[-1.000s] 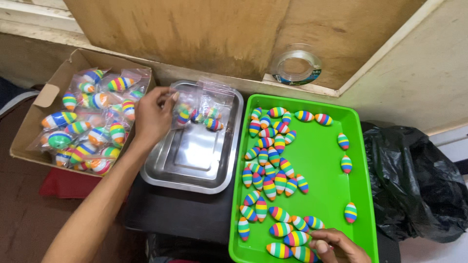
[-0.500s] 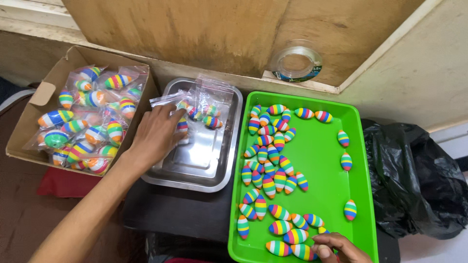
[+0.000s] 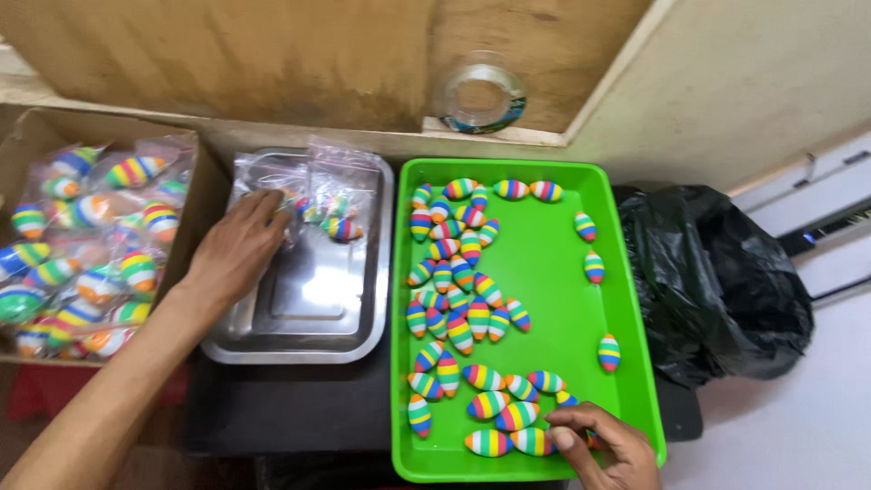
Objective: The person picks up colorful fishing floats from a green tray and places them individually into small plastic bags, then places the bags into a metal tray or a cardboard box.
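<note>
Striped rainbow toys (image 3: 472, 308) fill the green tray (image 3: 626, 290); the right hand (image 3: 603, 445) pinches one there. The left hand (image 3: 236, 249), fingers spread, rests on clear bags (image 3: 331, 195) in the steel tray (image 3: 299, 340).

Left arm is reaching in from bottom-left, forearm running diagonally up and right, wrist about straight. Left hand (image 3: 238, 247) is lying palm down, fingers (image 3: 270, 210) stretched forward and slightly spread, not clenching. Right hand (image 3: 606, 446) is sitting low at the bottom edge, mostly cropped, back of hand up, fingers curling inward, thumb (image 3: 564, 439) pointing left. Hands are well apart.
</note>
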